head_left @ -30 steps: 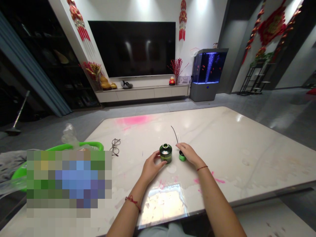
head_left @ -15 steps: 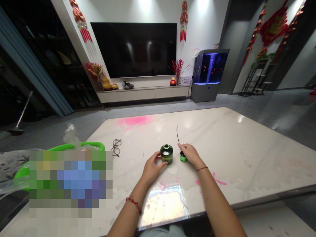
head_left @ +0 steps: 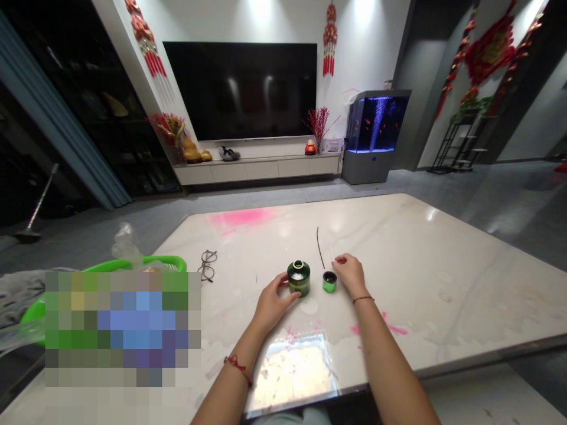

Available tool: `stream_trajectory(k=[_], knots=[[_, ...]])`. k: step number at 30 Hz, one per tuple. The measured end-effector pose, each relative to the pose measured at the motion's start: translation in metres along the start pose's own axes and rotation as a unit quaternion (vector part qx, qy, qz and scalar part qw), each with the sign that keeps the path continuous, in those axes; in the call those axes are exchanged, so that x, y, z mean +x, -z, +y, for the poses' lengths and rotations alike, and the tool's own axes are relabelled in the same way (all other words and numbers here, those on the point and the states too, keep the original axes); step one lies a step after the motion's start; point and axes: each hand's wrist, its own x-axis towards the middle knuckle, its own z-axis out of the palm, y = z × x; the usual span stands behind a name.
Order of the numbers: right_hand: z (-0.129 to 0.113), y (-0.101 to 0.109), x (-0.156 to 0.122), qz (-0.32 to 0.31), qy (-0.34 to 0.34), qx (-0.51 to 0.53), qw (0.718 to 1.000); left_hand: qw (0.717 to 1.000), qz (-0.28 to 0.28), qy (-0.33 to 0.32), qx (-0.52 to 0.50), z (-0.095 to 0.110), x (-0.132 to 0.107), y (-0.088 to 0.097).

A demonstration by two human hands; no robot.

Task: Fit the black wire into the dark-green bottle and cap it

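Gripping a dark green canister [head_left: 298, 278] upright on the marble table [head_left: 420, 283]: left hand [head_left: 274, 302], fingers curled round it. Right hand [head_left: 351, 274], empty, loosely open, just right of a small green cup [head_left: 329, 281].

canister [head_left: 298, 278]: dark green, lighter band | small cylinder [head_left: 329, 282]: bright green, black top | marble table [head_left: 420, 265]: white, grey veins, pink stains
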Motion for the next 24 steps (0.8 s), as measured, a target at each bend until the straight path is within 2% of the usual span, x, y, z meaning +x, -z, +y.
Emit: stream_trajectory(k=[4,9,14,24], knots=[[0.002,0.006,-0.004,0.008,-0.016,-0.102,0.995,1.000,-0.005,0.000,0.002,-0.002,0.000,0.000],[-0.003,0.009,-0.010,0.004,-0.046,-0.223,0.974,1.000,-0.001,0.002,0.010,-0.004,0.001,-0.001],[-0.010,0.010,-0.012,0.007,-0.051,-0.252,0.966,1.000,-0.003,0.000,0.013,-0.004,0.001,-0.001],[-0.009,0.007,-0.013,0.036,-0.011,-0.261,0.965,1.000,-0.002,-0.002,0.012,-0.007,0.001,-0.002]])
